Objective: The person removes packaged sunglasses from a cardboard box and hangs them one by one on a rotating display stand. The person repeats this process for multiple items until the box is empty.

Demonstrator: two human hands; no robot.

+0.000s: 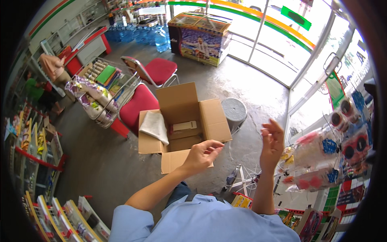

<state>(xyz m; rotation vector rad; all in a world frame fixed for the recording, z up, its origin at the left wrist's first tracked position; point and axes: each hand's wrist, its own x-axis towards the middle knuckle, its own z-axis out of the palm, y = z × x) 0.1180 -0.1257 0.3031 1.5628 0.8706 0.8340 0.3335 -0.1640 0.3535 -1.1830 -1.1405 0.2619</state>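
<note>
An open brown cardboard box (181, 97) stands in front of me with its flaps folded out. Inside it lies a small pale box (184, 126). A whitish cloth (154, 127) is draped over the left flap. My left hand (203, 154) hovers above the near flap, its fingers loosely bent and nothing visible in them. Off to the right, my right hand (273, 143) is raised, fingers half curled and apart, with no object showing. It is nearest to the hanging display of bagged goods (318, 151).
A round grey stool (234, 111) is just right of the box. Red chairs (139, 107) and a loaded wire cart (94, 90) stand left. Shelves (38, 153) line the left side. A chest freezer (201, 38) sits by the glass front. Two people (54, 68) are at far left.
</note>
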